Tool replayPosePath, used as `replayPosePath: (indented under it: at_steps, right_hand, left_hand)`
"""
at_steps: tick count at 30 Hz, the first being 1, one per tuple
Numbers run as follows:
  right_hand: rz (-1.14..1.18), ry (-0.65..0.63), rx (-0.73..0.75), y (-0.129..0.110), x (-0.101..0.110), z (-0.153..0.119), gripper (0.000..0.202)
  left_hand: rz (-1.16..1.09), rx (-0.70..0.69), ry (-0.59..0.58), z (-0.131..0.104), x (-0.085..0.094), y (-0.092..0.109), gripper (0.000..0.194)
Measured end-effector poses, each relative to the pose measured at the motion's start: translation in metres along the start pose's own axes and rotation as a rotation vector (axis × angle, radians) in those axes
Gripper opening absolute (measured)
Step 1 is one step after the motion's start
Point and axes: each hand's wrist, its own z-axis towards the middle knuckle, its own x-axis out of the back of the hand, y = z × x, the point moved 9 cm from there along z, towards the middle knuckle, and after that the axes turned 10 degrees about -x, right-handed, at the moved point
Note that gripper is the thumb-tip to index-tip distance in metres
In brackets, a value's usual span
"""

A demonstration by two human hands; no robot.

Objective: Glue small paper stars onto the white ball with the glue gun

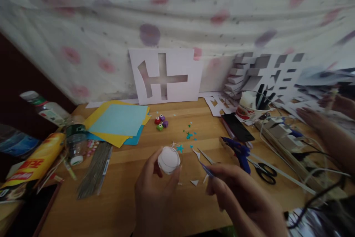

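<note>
My left hand (158, 185) is closed around a small round white object (168, 160), with its pale top facing up and thin string or wire around its rim. To its right, my right hand (235, 189) pinches a small blue pointed piece (207, 170) between thumb and fingers, apart from the white object. A turquoise star (180, 148) lies just beyond the white object. Small green and blue cutouts (189, 135) and white paper scraps (194, 182) are scattered on the wooden table (116, 215).
A blue glue gun (240, 152) and black scissors (265, 173) lie right, near a power strip (288, 159). Colored paper (119, 120), bottles (75, 137) and wires (95, 168) are left. Another person's hands (318, 118) are at right.
</note>
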Motion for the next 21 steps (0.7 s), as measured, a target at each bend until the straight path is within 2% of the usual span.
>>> replayPosePath:
  at_steps: [2,4,8,13,21]
  right_hand:
    - [0.173,-0.095,-0.146,0.006,-0.025,0.002,0.024]
    - [0.302,-0.161,-0.209,0.011,-0.037,0.004,0.028]
    - [0.362,-0.153,-0.221,0.019,-0.034,0.007,0.026]
    - [0.368,-0.180,-0.185,0.019,-0.033,0.006,0.022]
    - [0.366,-0.215,-0.205,0.017,-0.032,0.005,0.027]
  left_hand:
    - [0.111,-0.076,0.050,-0.002,0.008,0.008,0.055]
    - [0.164,-0.149,0.079,-0.003,0.013,0.018,0.054]
    - [0.216,-0.249,0.105,-0.005,0.017,0.032,0.051]
    - [0.237,-0.313,0.093,-0.008,0.014,0.041,0.049]
    - [0.230,-0.307,0.053,-0.009,0.009,0.044,0.053]
